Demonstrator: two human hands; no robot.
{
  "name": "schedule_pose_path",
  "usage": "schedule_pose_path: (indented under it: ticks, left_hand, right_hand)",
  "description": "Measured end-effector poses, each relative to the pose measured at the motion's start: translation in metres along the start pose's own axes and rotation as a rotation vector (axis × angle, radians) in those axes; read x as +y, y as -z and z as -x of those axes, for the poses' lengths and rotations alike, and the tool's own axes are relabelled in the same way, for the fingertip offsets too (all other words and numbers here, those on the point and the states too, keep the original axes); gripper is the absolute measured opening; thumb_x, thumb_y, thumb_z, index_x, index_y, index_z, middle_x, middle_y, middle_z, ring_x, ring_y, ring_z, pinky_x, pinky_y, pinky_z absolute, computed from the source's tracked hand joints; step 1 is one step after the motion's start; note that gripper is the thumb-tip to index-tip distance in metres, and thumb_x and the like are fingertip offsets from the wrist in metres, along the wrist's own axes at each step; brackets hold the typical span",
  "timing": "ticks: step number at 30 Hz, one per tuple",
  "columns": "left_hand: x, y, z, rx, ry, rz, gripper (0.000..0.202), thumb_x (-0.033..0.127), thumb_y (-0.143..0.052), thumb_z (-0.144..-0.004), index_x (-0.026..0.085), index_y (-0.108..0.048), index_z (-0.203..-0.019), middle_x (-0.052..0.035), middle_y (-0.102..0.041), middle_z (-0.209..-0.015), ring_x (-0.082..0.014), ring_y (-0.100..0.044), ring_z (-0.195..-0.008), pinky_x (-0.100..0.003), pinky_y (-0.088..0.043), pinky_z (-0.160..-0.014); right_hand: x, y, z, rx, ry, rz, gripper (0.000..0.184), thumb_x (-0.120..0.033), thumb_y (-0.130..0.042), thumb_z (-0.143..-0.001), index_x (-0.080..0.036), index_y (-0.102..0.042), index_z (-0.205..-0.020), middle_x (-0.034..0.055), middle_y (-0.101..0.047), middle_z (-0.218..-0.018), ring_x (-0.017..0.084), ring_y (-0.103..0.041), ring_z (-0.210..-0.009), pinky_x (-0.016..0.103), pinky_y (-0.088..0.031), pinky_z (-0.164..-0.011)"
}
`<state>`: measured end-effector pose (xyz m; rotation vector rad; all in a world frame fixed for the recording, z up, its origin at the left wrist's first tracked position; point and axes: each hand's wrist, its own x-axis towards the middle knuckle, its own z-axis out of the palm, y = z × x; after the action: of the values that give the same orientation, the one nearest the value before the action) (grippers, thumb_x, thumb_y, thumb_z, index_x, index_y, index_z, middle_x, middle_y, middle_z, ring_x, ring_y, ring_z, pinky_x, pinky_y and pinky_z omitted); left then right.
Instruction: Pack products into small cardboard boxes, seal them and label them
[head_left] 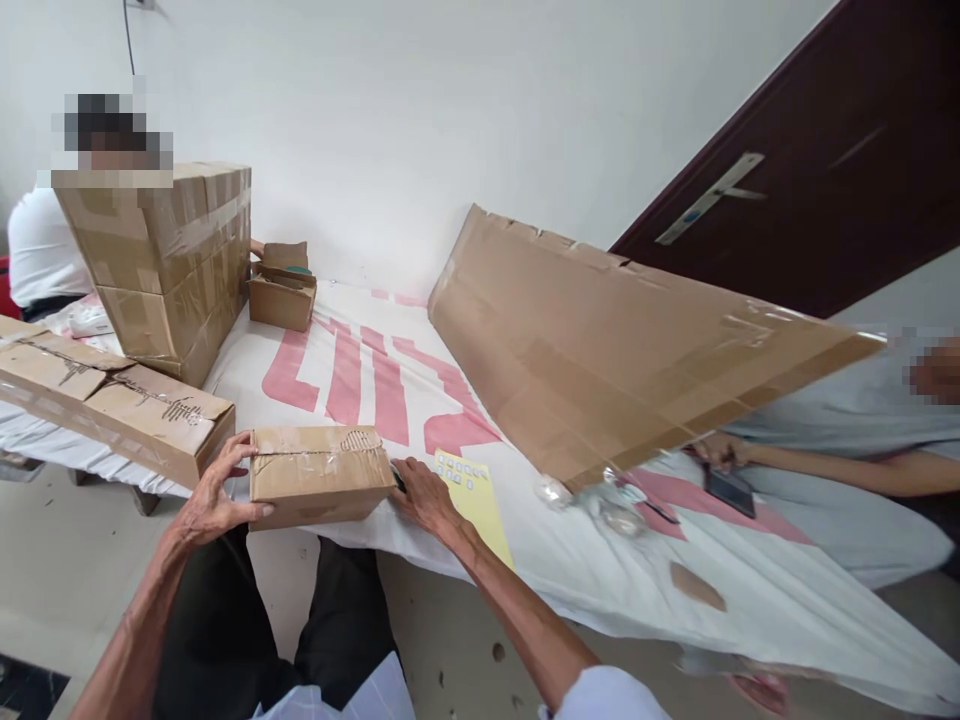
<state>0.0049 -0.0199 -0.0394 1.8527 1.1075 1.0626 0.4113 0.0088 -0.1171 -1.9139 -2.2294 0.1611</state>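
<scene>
A closed brown cardboard box (319, 480) stands at the table's near edge, just above my knees. My left hand (217, 495) grips its left end, thumb on the front face and fingers at the back corner. Beside the box's right end is my right hand (424, 495), its fingers curled round a small dark object (398, 480) whose kind I cannot make out. A yellow sheet (476, 505) with rows of small pale pieces lies just right of that hand.
Long cardboard boxes (112, 395) lie on the left, below a tall taped stack (169, 265). A small open box (282, 300) is further back. A large cardboard panel (600, 350) leans across the right. People sit at both sides; one holds a phone (729, 490).
</scene>
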Motion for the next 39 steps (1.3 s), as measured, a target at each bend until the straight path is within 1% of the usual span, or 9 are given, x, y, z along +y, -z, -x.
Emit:
schedule_pose_path:
  ticks: [2, 5, 8, 11, 14, 16, 20, 31, 39]
  left_hand:
    - [-0.004, 0.000, 0.001, 0.001, -0.013, -0.007, 0.070, 0.043, -0.092, -0.074, 0.025, -0.062, -0.135, -0.0202, -0.040, -0.168, -0.0431, -0.045, -0.153, -0.051, -0.057, -0.108]
    - [-0.009, 0.000, 0.003, -0.009, -0.031, -0.013, 0.073, 0.042, -0.092, -0.075, 0.026, -0.061, -0.139, -0.0201, -0.040, -0.168, -0.0425, -0.046, -0.153, -0.051, -0.058, -0.107]
    - [-0.009, -0.001, 0.003, -0.015, -0.026, -0.002, 0.072, 0.041, -0.092, -0.075, 0.026, -0.062, -0.139, -0.0197, -0.040, -0.168, -0.0420, -0.046, -0.153, -0.050, -0.058, -0.107]
    - [-0.007, -0.003, 0.002, -0.003, -0.012, 0.000, 0.073, 0.043, -0.093, -0.073, 0.024, -0.063, -0.137, -0.0205, -0.042, -0.166, -0.0432, -0.045, -0.153, -0.050, -0.057, -0.108]
    - [-0.004, -0.005, 0.002, 0.002, 0.005, -0.004, 0.073, 0.041, -0.093, -0.071, 0.024, -0.064, -0.136, -0.0203, -0.041, -0.166, -0.0439, -0.045, -0.153, -0.051, -0.056, -0.109]
    - [-0.002, -0.006, 0.003, 0.001, 0.007, -0.006, 0.073, 0.037, -0.093, -0.071, 0.025, -0.063, -0.136, -0.0195, -0.041, -0.167, -0.0433, -0.045, -0.153, -0.050, -0.056, -0.109]
    - [-0.001, -0.006, 0.004, -0.012, -0.001, -0.003, 0.073, 0.032, -0.092, -0.071, 0.025, -0.062, -0.137, -0.0190, -0.041, -0.166, -0.0414, -0.045, -0.153, -0.050, -0.055, -0.110]
    - [0.001, -0.008, 0.004, -0.008, 0.015, 0.004, 0.074, 0.032, -0.091, -0.070, 0.024, -0.062, -0.137, -0.0193, -0.041, -0.166, -0.0414, -0.044, -0.153, -0.050, -0.053, -0.111]
    - [0.001, -0.005, 0.000, 0.006, -0.008, -0.038, 0.074, 0.034, -0.091, -0.070, 0.025, -0.062, -0.137, -0.0179, -0.044, -0.163, -0.0408, -0.049, -0.150, -0.049, -0.057, -0.106]
  right_hand:
    - [-0.005, 0.006, -0.002, -0.026, 0.010, -0.017, 0.035, -0.030, -0.052, -0.100, -0.019, -0.068, -0.128, 0.0136, -0.070, -0.120, 0.026, -0.064, -0.108, 0.033, -0.045, -0.088]
    - [-0.004, 0.025, -0.009, 0.189, -0.114, -0.219, 0.040, -0.034, -0.040, -0.102, -0.018, -0.070, -0.122, 0.0128, -0.071, -0.108, 0.026, -0.065, -0.094, 0.034, -0.047, -0.079]
    - [-0.009, 0.063, -0.017, 0.367, -0.190, -0.405, 0.049, -0.047, -0.035, -0.103, -0.015, -0.070, -0.119, 0.0114, -0.071, -0.098, 0.026, -0.065, -0.087, 0.035, -0.050, -0.075]
    - [-0.035, 0.109, -0.019, 0.253, -0.001, -0.628, 0.053, -0.059, -0.046, -0.102, -0.015, -0.073, -0.116, 0.0079, -0.074, -0.093, 0.024, -0.067, -0.083, 0.033, -0.052, -0.072]
    - [-0.078, 0.144, -0.016, 0.081, 0.251, -0.751, 0.039, -0.052, -0.060, -0.098, -0.019, -0.080, -0.104, 0.0054, -0.078, -0.093, 0.024, -0.071, -0.088, 0.032, -0.054, -0.078]
    - [-0.103, 0.156, -0.016, -0.011, 0.357, -0.744, 0.030, -0.045, -0.065, -0.095, -0.021, -0.082, -0.102, 0.0049, -0.080, -0.096, 0.024, -0.072, -0.091, 0.032, -0.055, -0.079]
    - [-0.127, 0.165, -0.023, -0.090, 0.450, -0.685, 0.029, -0.040, -0.063, -0.096, -0.020, -0.083, -0.102, 0.0057, -0.082, -0.097, 0.022, -0.073, -0.087, 0.031, -0.053, -0.076]
    - [-0.138, 0.183, -0.036, -0.167, 0.508, -0.507, 0.027, -0.035, -0.060, -0.098, -0.018, -0.082, -0.097, 0.0031, -0.076, -0.084, 0.015, -0.060, -0.072, 0.027, -0.040, -0.066]
    - [-0.157, 0.197, -0.051, -0.190, 0.591, -0.210, 0.026, -0.032, -0.062, -0.101, -0.020, -0.084, -0.093, 0.0030, -0.075, -0.082, 0.014, -0.055, -0.072, 0.028, -0.032, -0.067]
